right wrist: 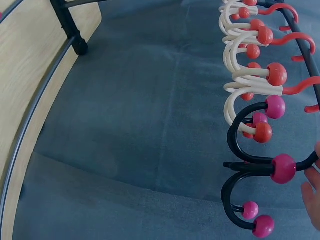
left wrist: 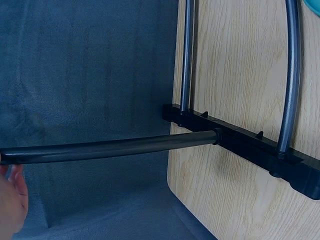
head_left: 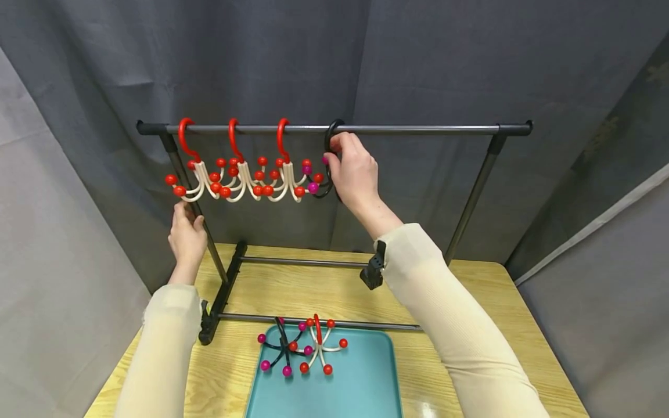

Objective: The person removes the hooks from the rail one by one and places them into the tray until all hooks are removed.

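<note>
My right hand (head_left: 355, 168) pinches the hook of a black multi-arm hook hanger (right wrist: 250, 168) with pink ball tips. In the head view its hook passes over the rack's top bar (head_left: 418, 129). To its left hang three white multi-arm hook hangers with red hooks and red balls: one far left (head_left: 200, 180), one in the middle (head_left: 243, 177) and one (head_left: 288, 177) touching or overlapping the black one. My left hand (head_left: 188, 235) holds the rack's left post (left wrist: 115, 148) below them. In the left wrist view only some of its fingers show.
A teal tray (head_left: 360, 383) on the wooden table (head_left: 209, 377) bears a black hanger (head_left: 284, 346) with pink balls and a white hanger (head_left: 317, 347) with red balls, overlapping. Rack base bars (head_left: 303, 262) run behind the tray. Grey curtains (head_left: 418, 58) surround the table.
</note>
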Demonstrator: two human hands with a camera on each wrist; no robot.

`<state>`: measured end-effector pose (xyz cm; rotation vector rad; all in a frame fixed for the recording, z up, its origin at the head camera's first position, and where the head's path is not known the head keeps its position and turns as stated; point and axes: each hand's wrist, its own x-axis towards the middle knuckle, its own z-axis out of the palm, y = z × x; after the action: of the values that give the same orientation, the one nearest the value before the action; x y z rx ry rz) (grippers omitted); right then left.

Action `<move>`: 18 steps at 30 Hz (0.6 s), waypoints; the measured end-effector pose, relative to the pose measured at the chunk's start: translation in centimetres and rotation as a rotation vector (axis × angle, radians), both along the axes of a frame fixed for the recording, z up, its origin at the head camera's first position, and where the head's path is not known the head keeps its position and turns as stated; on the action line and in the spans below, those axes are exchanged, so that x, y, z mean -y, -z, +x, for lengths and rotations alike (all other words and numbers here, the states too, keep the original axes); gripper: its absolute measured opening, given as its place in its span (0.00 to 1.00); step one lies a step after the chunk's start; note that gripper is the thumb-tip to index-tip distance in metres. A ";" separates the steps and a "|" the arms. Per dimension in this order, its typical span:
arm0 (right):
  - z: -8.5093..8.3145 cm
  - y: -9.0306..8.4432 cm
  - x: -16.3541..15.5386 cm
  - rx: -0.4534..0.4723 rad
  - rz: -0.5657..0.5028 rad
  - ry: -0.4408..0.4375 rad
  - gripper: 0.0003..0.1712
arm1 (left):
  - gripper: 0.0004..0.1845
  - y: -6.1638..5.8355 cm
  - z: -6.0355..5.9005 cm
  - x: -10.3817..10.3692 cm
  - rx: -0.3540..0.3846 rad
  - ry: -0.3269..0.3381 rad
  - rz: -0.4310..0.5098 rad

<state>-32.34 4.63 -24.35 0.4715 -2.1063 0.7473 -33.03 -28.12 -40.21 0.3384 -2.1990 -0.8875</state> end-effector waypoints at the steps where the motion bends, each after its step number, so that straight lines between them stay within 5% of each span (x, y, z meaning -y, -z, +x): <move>1: 0.0 0.0 0.0 -0.006 0.002 0.000 0.08 | 0.19 0.0 0.0 0.0 0.000 -0.001 -0.002; 18: 0.7 -1.5 -2.0 -0.037 -0.076 -0.024 0.09 | 0.19 0.1 -0.2 0.1 0.011 -0.009 -0.004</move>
<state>-31.60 6.63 -22.81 0.4669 -2.0333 0.8232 -33.20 -28.26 -40.32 0.3518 -2.2071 -0.8779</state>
